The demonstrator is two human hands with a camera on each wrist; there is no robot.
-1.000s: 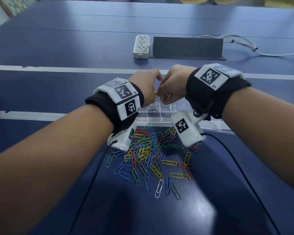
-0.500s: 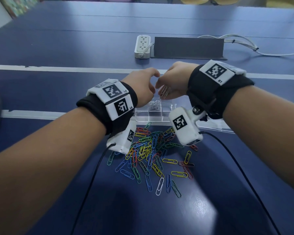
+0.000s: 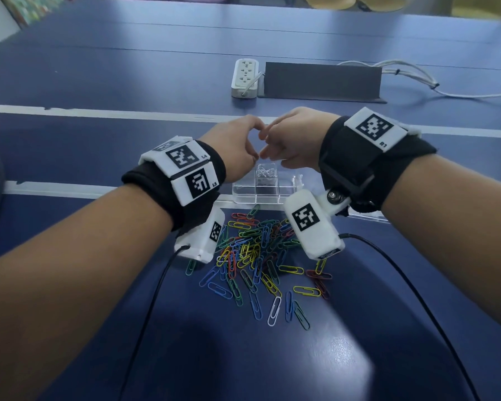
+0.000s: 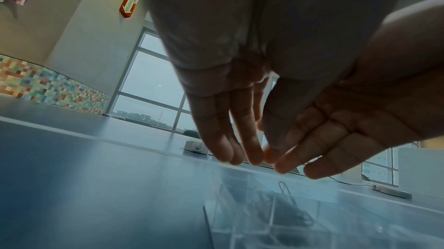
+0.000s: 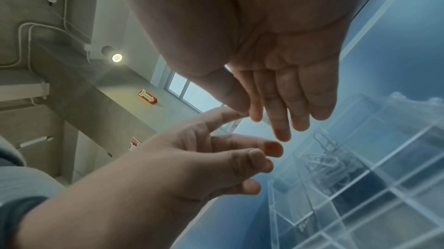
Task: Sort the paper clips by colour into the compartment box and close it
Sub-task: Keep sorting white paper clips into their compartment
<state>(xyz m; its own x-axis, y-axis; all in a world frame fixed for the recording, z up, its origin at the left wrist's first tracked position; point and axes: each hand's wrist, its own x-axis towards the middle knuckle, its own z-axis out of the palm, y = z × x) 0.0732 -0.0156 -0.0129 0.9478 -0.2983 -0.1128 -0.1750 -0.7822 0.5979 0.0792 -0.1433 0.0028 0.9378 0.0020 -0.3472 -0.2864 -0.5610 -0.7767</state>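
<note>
- The left hand (image 3: 237, 146) and the right hand (image 3: 294, 140) hover close together above the clear compartment box (image 3: 268, 188), fingertips nearly meeting.
- From the left wrist view, the left hand's fingers (image 4: 250, 139) hang straight and relaxed, pointing down, with nothing seen between them.
- From the right wrist view, the right hand's fingers (image 5: 278, 120) also hang extended and loose; the thumb lies beside the index finger and no clip is visible in them.
- In that same view the left hand (image 5: 192, 167) shows slightly bent, released fingers that hold nothing.
- Directly below the fingertips of both hands, one compartment of the box holds a small heap of silver paper clips (image 3: 265, 170); the wrist views show them too (image 5: 324, 160), one standing upright against a wall (image 4: 284, 188).
- The other compartments seen nearer the person than the fingers look bare, as far as the transparent walls allow telling.
- The box lid (image 3: 368, 217) lies open, flat on the tabletop (image 3: 70, 146), to the right below the right wrist.
- On the near side of the fingers, under both wrists, a loose pile of coloured paper clips (image 3: 258, 256) lies on the tabletop: blue, green, yellow, red and one white (image 3: 274, 311).
- Beyond the fingers sit a white power strip (image 3: 245, 78) and a dark flat panel (image 3: 321, 81), well apart from the box.
</note>
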